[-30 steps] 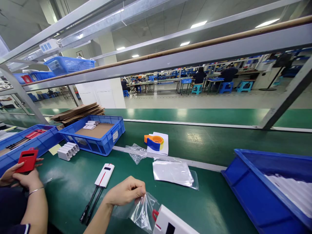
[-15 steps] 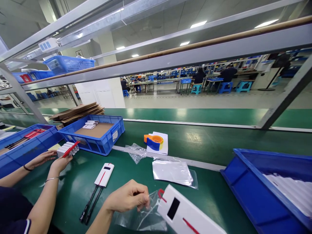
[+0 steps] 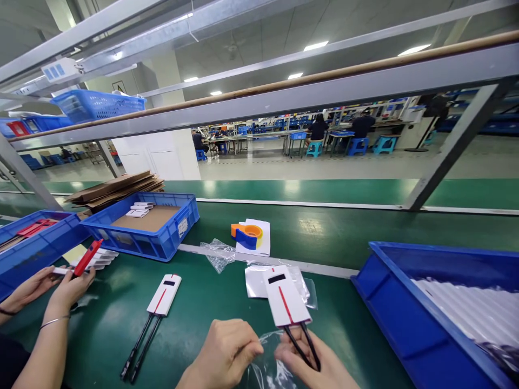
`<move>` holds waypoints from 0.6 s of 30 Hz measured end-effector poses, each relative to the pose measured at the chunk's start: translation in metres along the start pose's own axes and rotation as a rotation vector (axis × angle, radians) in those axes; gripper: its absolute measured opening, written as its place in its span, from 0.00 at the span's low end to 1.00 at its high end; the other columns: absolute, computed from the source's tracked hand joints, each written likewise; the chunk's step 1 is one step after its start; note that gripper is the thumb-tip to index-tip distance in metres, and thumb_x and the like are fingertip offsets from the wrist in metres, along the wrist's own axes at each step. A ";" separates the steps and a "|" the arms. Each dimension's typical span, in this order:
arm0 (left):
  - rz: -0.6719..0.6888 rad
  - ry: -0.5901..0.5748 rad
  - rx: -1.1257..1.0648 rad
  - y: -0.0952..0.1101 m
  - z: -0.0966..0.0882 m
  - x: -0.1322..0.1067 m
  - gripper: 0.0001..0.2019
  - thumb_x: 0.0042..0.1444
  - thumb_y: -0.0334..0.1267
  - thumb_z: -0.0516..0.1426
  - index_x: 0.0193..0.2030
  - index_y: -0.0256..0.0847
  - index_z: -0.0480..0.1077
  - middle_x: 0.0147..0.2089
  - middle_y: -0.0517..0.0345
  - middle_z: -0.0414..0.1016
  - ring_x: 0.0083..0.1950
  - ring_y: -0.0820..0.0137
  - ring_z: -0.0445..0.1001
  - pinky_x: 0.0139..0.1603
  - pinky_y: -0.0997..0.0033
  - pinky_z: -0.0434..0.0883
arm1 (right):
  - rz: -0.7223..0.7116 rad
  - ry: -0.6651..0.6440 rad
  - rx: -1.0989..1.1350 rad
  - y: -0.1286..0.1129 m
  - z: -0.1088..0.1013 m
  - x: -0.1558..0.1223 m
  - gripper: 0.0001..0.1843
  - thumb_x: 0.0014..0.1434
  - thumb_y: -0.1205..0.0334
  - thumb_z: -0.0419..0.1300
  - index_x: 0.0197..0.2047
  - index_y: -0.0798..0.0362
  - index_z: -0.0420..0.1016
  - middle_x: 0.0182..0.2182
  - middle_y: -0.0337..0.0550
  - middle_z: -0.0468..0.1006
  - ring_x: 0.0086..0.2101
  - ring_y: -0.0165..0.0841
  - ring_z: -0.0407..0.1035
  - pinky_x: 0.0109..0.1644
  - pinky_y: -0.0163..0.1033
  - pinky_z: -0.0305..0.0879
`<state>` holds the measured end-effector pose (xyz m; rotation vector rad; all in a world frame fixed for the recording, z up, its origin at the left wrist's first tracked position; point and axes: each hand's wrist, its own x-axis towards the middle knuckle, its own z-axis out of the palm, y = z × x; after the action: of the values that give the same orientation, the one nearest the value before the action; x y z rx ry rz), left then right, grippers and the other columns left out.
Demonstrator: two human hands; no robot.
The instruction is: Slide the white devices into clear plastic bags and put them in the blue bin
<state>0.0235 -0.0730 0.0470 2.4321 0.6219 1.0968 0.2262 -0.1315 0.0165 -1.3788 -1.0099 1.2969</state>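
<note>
My right hand holds a flat white device around its two black leads. The device has a dark window and a red stripe, and its body tilts upward over the table. My left hand is closed in a pinch on the edge of a clear plastic bag, just left of the device. A second white device with black leads lies on the green table to the left. Behind the held device is a stack of silvery-white bags.
A deep blue bin with wrapped white items stands at right. A blue tray, a tape dispenser and crumpled plastic lie beyond my hands. At left, a co-worker's hands hold a red item.
My right hand has come into view, and the device it holds has turned upright and moved away from me. The co-worker's red item has been lifted and tilted.
</note>
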 end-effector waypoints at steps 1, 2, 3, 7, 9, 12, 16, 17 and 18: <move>0.061 0.023 0.059 0.000 0.003 0.000 0.24 0.76 0.47 0.44 0.30 0.39 0.68 0.25 0.59 0.73 0.25 0.73 0.67 0.27 0.72 0.57 | -0.008 -0.059 0.002 0.001 0.002 0.002 0.19 0.49 0.49 0.69 0.38 0.53 0.75 0.32 0.41 0.79 0.35 0.37 0.73 0.42 0.39 0.68; 0.112 0.039 0.118 0.000 0.007 0.001 0.24 0.76 0.46 0.43 0.31 0.40 0.68 0.24 0.59 0.73 0.24 0.73 0.66 0.26 0.71 0.56 | -0.014 -0.125 0.011 0.002 0.005 0.005 0.17 0.49 0.51 0.69 0.37 0.53 0.73 0.30 0.38 0.76 0.33 0.35 0.71 0.40 0.37 0.67; 0.156 0.049 0.172 0.000 0.010 0.002 0.24 0.77 0.46 0.42 0.30 0.40 0.67 0.24 0.58 0.73 0.24 0.72 0.65 0.26 0.70 0.55 | -0.023 -0.197 0.022 0.003 0.007 0.007 0.17 0.50 0.52 0.69 0.36 0.52 0.70 0.28 0.35 0.73 0.30 0.33 0.68 0.36 0.36 0.64; 0.182 0.028 0.166 0.001 0.017 0.004 0.24 0.75 0.50 0.44 0.33 0.39 0.69 0.26 0.56 0.75 0.26 0.71 0.67 0.27 0.70 0.57 | -0.139 -0.416 0.036 0.000 0.015 0.013 0.17 0.54 0.52 0.67 0.37 0.51 0.66 0.30 0.35 0.69 0.30 0.30 0.63 0.34 0.36 0.58; 0.057 -0.015 0.034 0.002 0.016 0.004 0.23 0.72 0.53 0.50 0.34 0.39 0.71 0.28 0.55 0.77 0.27 0.71 0.70 0.28 0.73 0.60 | -0.164 -0.420 0.024 -0.005 0.017 0.012 0.15 0.51 0.58 0.66 0.39 0.53 0.68 0.34 0.36 0.69 0.33 0.31 0.62 0.37 0.36 0.59; -0.231 -0.074 -0.181 0.003 0.012 0.004 0.22 0.69 0.53 0.56 0.30 0.38 0.71 0.28 0.55 0.77 0.28 0.72 0.70 0.30 0.76 0.62 | -0.046 -0.419 -0.088 -0.016 0.015 0.007 0.16 0.46 0.66 0.63 0.39 0.51 0.68 0.28 0.30 0.65 0.28 0.27 0.57 0.32 0.34 0.53; -0.440 -0.144 -0.414 0.005 0.008 0.007 0.21 0.68 0.50 0.57 0.28 0.38 0.70 0.25 0.59 0.72 0.26 0.74 0.65 0.29 0.76 0.60 | 0.078 -0.477 -0.187 -0.025 0.008 0.001 0.20 0.43 0.68 0.63 0.42 0.49 0.67 0.24 0.26 0.64 0.24 0.25 0.54 0.28 0.33 0.48; -0.440 -0.152 -0.434 0.005 0.008 0.007 0.21 0.68 0.50 0.56 0.27 0.38 0.68 0.24 0.60 0.70 0.25 0.74 0.63 0.29 0.76 0.59 | 0.074 -0.483 -0.196 -0.025 0.007 0.000 0.20 0.43 0.68 0.62 0.42 0.49 0.68 0.24 0.26 0.64 0.25 0.25 0.54 0.28 0.33 0.48; -0.436 -0.152 -0.435 0.006 0.008 0.008 0.21 0.68 0.50 0.55 0.27 0.38 0.67 0.24 0.61 0.68 0.25 0.74 0.62 0.28 0.76 0.58 | 0.080 -0.483 -0.201 -0.025 0.006 0.000 0.18 0.43 0.68 0.62 0.40 0.49 0.68 0.24 0.26 0.64 0.25 0.25 0.54 0.28 0.33 0.48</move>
<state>0.0359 -0.0749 0.0496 1.8705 0.7311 0.7635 0.2209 -0.1256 0.0407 -1.2886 -1.4534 1.6723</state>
